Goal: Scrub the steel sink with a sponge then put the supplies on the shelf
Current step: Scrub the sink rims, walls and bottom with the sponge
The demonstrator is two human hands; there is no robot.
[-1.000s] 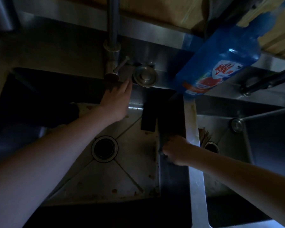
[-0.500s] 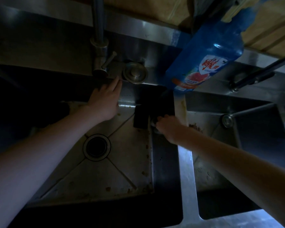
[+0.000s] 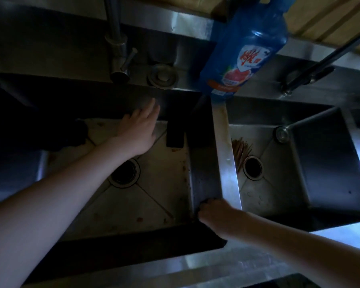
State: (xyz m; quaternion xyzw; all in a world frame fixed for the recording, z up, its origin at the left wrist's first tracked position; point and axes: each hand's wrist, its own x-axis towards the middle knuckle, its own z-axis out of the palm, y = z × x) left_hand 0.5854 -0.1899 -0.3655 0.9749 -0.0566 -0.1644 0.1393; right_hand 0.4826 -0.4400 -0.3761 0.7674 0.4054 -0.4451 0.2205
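One steel sink (image 3: 175,267) shows two basins, two drains and two taps, with one bottle, one round cap, one dark block and two grips in view. The right grip (image 3: 214,215) is in the left basin (image 3: 154,194). Its fingers are curled and pressed on that basin's right wall, just under the divider (image 3: 227,163) and close to the front corner. It is too dark to see whether a sponge lies under the fingers, so I cannot tell what it grips, if anything.

The left grip (image 3: 138,132) is open, with fingers straight and together, flat against the back wall of the same basin. It sits up and left of the right grip, well apart from it. Between the two grips, nearer the left one, is the left drain (image 3: 124,173). The steel floor from there toward the right grip is dotted with brown specks (image 3: 183,167).

Just right of the left grip the dark block (image 3: 175,132) stands at the back wall; I cannot tell what it is. Beyond the left grip, on the back ledge, are a tap (image 3: 117,48) and the cap (image 3: 162,76). The blue bottle (image 3: 243,48) stands at the divider's far end, well beyond the right grip.

Across the divider from the right grip, the right basin (image 3: 279,194) holds a brown bundle of thin sticks (image 3: 242,150) beside its drain (image 3: 252,168). A dark tap (image 3: 312,67) reaches over that basin's far side
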